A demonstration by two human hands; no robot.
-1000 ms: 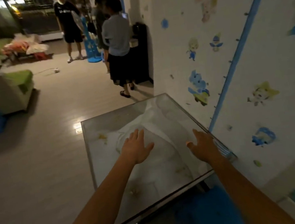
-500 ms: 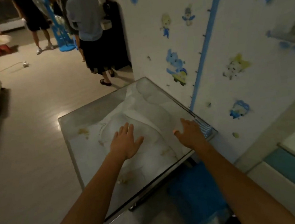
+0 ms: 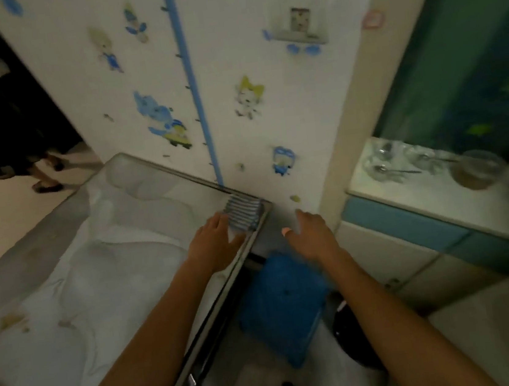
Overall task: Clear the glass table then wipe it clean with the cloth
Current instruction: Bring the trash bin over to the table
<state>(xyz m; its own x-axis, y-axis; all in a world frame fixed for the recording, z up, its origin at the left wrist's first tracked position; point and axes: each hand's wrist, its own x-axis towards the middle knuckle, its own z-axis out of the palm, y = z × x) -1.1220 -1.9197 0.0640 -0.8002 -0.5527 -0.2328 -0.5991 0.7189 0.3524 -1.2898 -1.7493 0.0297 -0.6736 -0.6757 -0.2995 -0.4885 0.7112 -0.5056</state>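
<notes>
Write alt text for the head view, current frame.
A person's left hand reaches with open fingers to a striped blue cloth at the corner of a glass table by a sticker-covered wall. The right hand hovers open past the table edge, above a blue stool.

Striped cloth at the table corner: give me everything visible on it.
The striped cloth looks like soft fabric with blue and pale stripes, blurred in this frame. It lies bunched or folded on the glass table, at the corner against the wall. The left hand, fingers straight, reaches its near edge; contact looks likely but unsure. The right hand is clear of it.
</notes>
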